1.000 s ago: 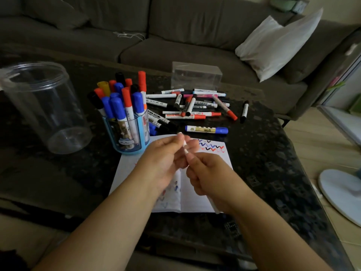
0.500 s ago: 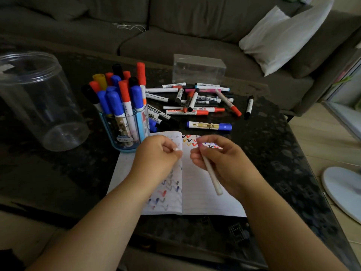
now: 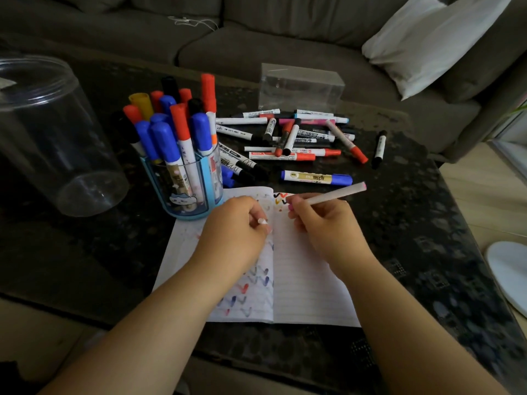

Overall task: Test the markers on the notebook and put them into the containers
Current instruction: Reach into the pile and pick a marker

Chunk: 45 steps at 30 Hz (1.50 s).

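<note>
- Pink-tipped and slim, the pen (image 3: 328,197) is now turned over in the right hand (image 3: 328,223): half a second ago its barrel pointed down toward the person, now the tip is down at the notebook (image 3: 308,280) and the tail slants up to the right.
- Right hand pinches the pen low near the tip, which sits at the top of the right page beside the squiggles (image 3: 281,198); whether it touches paper I cannot tell.
- Left hand (image 3: 236,226) has dropped onto the left page, curled round a small white piece (image 3: 262,221), probably the cap.
- My reading: uncapping is done and the test stroke is about to start.
- Afterwards comes recapping, then a container: the blue cup (image 3: 185,192) is crowded, the clear jar (image 3: 51,138) holds nothing.
- Loose markers (image 3: 296,138) wait on the counter (image 3: 413,223).
</note>
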Available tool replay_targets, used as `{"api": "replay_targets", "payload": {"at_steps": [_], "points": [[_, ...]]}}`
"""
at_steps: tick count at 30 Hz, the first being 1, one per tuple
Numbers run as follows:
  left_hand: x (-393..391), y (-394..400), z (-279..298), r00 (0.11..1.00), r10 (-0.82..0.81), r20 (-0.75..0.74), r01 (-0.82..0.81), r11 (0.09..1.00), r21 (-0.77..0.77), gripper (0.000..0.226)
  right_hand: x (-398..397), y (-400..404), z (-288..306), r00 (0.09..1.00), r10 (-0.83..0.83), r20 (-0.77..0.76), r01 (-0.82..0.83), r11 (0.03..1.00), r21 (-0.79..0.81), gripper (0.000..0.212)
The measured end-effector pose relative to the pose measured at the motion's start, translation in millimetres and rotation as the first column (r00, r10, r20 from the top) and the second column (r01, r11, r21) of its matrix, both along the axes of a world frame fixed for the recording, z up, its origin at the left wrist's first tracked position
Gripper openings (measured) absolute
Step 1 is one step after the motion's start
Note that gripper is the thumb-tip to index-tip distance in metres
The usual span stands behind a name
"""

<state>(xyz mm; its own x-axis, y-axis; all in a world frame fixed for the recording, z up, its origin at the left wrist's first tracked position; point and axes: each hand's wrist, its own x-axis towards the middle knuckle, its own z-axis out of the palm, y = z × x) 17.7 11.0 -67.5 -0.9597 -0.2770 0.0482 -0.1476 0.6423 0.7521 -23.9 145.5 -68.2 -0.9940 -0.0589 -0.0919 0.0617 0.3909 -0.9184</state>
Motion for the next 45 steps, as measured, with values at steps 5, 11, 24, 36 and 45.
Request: {"api": "replay_targets", "payload": {"at_steps": [5, 11, 24, 36, 45], "points": [[1, -2, -2, 1.0, -0.008, 0.009, 0.008, 1.0, -0.008, 0.007, -3, -4, -9, 0.987, 0.059, -0.148, -0.029, 0.98, 0.199, 0.008], [3, -4, -1, 1.0, -0.016, 0.026, 0.016, 1.0, 0.012, 0.008, -5, -9, -14, 0.981, 0.1, -0.166, -0.05, 0.958, 0.281, 0.007], [3, -4, -1, 1.0, -0.013, 0.019, 0.012, 1.0, 0.011, 0.008, -3, -6, -12, 0.985, 0.059, -0.159, -0.005, 0.947, 0.32, 0.01], [-7, -1, 7, 0.983, 0.081, 0.166, -0.176, 0.686, 0.706, 0.018, 5, 10, 16, 0.999, -0.004, -0.035, -0.003, 0.977, -0.212, 0.009], [-3, 4, 19, 0.988, -0.012, 0.154, -0.137, 0.387, 0.912, 0.012, 17, 16, 31, 0.998, 0.024, -0.064, -0.046, 0.931, -0.363, 0.02]]}}
